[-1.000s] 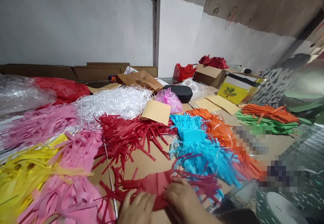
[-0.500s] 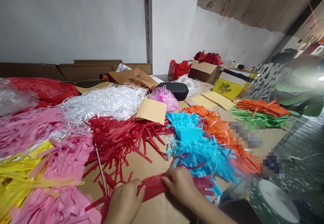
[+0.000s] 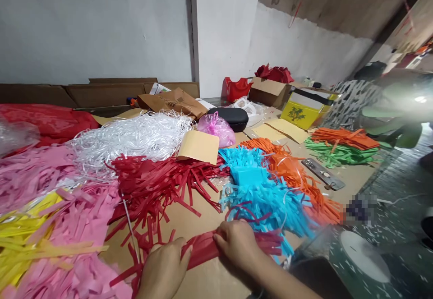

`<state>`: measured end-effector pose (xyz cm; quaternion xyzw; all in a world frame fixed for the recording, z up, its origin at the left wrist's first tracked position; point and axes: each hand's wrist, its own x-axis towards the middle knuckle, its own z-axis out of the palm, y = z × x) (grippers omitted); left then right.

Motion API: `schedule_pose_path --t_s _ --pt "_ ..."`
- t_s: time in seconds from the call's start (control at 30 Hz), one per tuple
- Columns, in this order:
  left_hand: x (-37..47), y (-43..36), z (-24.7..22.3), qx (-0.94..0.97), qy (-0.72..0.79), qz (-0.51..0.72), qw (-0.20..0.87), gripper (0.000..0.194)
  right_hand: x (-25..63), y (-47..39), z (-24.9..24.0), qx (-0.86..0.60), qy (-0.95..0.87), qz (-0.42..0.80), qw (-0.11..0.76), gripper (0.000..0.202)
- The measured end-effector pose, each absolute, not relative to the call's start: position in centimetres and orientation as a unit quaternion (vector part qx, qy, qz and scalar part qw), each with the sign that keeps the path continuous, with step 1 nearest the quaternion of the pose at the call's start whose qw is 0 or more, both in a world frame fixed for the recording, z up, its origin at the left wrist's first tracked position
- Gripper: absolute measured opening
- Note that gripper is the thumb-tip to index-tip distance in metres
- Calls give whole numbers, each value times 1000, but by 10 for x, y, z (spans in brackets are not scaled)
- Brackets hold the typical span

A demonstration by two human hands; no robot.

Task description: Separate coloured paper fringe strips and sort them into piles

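Note:
Between my two hands is a dark red strip of fringed tissue paper or cloth (image 3: pixel 202 250), folded lengthwise, with cut strands at both ends. My left hand (image 3: pixel 166 263) grips it near its left end, thumb on top. Closed around its right part is my right hand (image 3: pixel 237 242), with fringe sticking out beyond the fingers. Just past my hands lies a pile of red fringe (image 3: pixel 158 181). Blue fringe (image 3: pixel 270 200) lies to the right of it, close to my right hand. A thin white string (image 3: pixel 129 222) runs down beside my left hand.
Pink fringe (image 3: pixel 91 227) and yellow fringe (image 3: pixel 23 231) cover the left side. Behind lie white string (image 3: pixel 135 136), a tan envelope (image 3: pixel 199 146) and a black case (image 3: pixel 232 118). Orange fringe (image 3: pixel 287 168), a phone (image 3: pixel 323 173) and a green fan (image 3: pixel 392 114) are on the right.
The whole view has shifted slightly to the left. Both hands keep hold of the red fringed strip in nearly the same pose.

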<state>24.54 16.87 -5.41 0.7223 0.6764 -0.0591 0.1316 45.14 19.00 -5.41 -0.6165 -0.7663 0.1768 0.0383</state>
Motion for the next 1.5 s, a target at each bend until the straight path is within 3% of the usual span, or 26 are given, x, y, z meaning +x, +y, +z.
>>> schedule_pose_path --t_s 0.2,0.3,0.4,0.5,0.63,0.73,0.83,0.87,0.97,1.1,1.17,1.27,1.5 --pt "241 168 -67 824 564 62 -12 29 468 189 -39 -647 -754 104 43 20" --pt "240 166 -70 876 467 90 -84 18 475 175 -48 -503 -856 26 115 29" --pt "243 161 -65 884 445 99 -106 15 475 170 -64 -340 -932 -19 127 15" --pt "247 157 -61 872 459 120 -120 29 475 179 -65 -353 -929 42 101 14" --pt "249 160 -68 855 476 174 -105 12 472 185 -48 -409 -895 125 129 4" --pt "246 161 -76 852 475 194 -108 19 465 178 -50 -380 -911 54 149 20" --pt "238 157 -83 855 460 193 -142 31 463 174 -64 -376 -919 22 118 5" --pt "234 156 -85 856 455 201 -144 35 466 175 -68 -390 -913 39 111 9" --pt "217 158 -86 857 451 237 -79 38 476 181 -68 -432 -884 129 121 14" --pt "204 170 -77 838 509 187 65 17 481 193 -53 -507 -829 209 111 17" --pt "206 176 -70 813 554 140 109 26 477 198 -49 -527 -814 217 106 20" --pt "215 181 -61 787 599 74 128 36 471 205 -50 -531 -810 221 110 16" --pt "220 188 -56 781 601 16 168 35 469 209 -62 -541 -803 223 116 13"
